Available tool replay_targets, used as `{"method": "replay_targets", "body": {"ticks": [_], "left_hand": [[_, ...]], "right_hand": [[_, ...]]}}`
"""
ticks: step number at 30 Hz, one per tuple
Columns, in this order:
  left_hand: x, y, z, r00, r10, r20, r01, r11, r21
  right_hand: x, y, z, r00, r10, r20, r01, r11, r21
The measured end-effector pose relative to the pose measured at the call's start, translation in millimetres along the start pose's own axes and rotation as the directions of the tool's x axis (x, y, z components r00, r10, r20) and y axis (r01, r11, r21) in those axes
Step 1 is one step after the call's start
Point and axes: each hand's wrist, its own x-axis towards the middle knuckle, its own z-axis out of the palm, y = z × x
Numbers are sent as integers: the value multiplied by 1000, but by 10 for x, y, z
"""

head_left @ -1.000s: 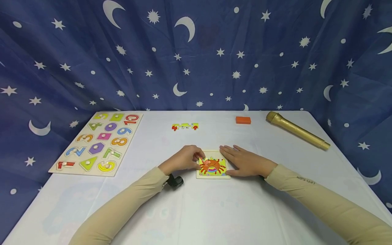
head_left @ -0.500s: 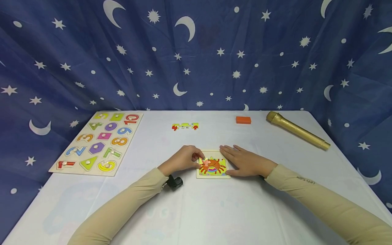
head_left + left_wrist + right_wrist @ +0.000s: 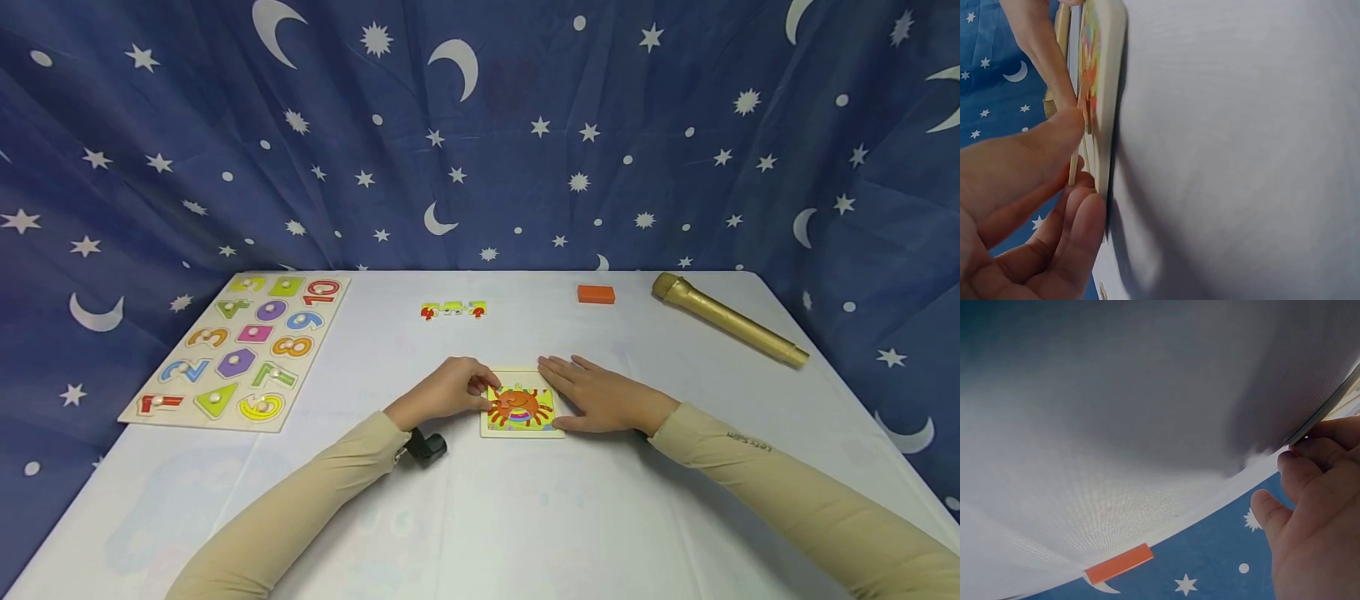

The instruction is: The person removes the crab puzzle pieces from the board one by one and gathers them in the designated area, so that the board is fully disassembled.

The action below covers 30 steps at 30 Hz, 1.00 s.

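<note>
A small wooden jigsaw board [image 3: 522, 433] lies on the table, with a red crab picture [image 3: 527, 404] on yellow-green pieces inside its pale frame. At the board's left side, my left hand [image 3: 448, 387] pinches a thin puzzle piece [image 3: 1073, 170] between thumb and fingers. The left wrist view shows this piece edge-on, its near end raised off the board. My right hand [image 3: 606, 397] rests along the board's right edge with its fingers extended. Three loose puzzle pieces [image 3: 453, 308] with red and yellow-green parts lie in a row farther back.
A number-and-shape peg board [image 3: 306, 367] lies at the left. An orange block [image 3: 596, 294] sits at the back right, beside a gold microphone [image 3: 727, 321]. A dark blue star-and-moon curtain [image 3: 517, 133] hangs behind the white table [image 3: 525, 517].
The pale glare seen on the crab's left part half a second ago is gone, as the pinched piece shifts slightly. Both hands stay in about the same place.
</note>
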Motion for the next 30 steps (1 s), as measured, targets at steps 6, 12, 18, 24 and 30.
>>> {"method": "replay_targets", "body": {"ticks": [6,12,18,24,30], "left_hand": [[-6,-35,-40,1000,3,24,-2,999,-36],[10,-146,-167,999,-27,-32,24,996,-91],[51,-406,-359,982,-104,-159,88,991,-100],[67,-660,-555,945,-217,-246,200,975,-93],[84,-836,-674,916,-288,-280,279,958,-72]], "right_hand": [[3,8,19,1000,0,-3,0,1000,1],[-2,-1,16,1000,12,4,-12,1000,7],[-10,9,19,1000,10,0,-10,1000,-1],[-19,4,12,1000,-3,-15,3,1000,-2],[-18,-1,5,1000,-13,-20,13,1000,10]]}}
